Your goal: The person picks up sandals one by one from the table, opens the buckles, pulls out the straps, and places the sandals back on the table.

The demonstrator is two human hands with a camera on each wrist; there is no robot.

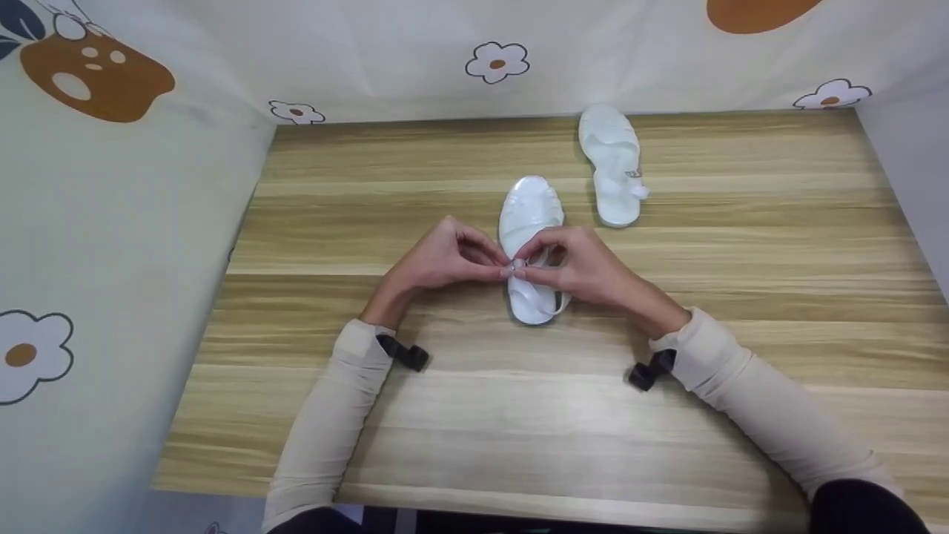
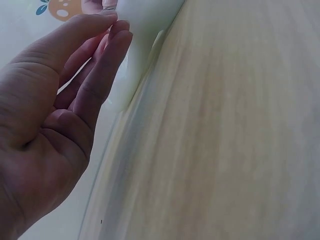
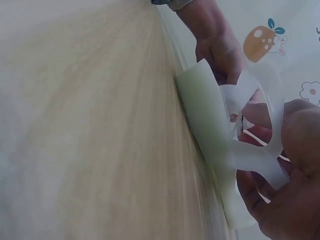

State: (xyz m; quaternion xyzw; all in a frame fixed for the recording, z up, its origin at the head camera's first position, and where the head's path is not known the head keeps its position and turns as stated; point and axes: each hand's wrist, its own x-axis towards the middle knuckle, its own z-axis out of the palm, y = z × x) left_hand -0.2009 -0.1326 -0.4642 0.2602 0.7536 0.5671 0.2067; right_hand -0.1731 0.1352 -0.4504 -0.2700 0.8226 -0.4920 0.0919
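Left hand [image 1: 452, 259] and right hand [image 1: 582, 267] meet over the near sandal [image 1: 530, 215], thumb and fingertips drawn together in each, both pinching its strap [image 3: 276, 125] around a small metal buckle [image 1: 517, 264]. That sandal lies on the table [image 1: 519, 415], toe towards 12 o'clock and heel towards 6; the buckle sits at its 9 o'clock side, with the left hand coming in from 9 and the right hand from 3.

Work on this strap looks to be midway: the buckle is between the fingers, not yet let go. Fingertips hide whether the strap end is through it, so fastening and undoing cannot be told apart; finishing at the buckle and releasing it seem to be what is left.

Between 1 and 2 o'clock, well apart, lies the far sandal [image 1: 614, 159], untouched, a metal piece at its 3 o'clock edge. Whether its strap is closed is too small to tell. Beyond, at 12, hangs a flower-printed backdrop [image 1: 408, 67].
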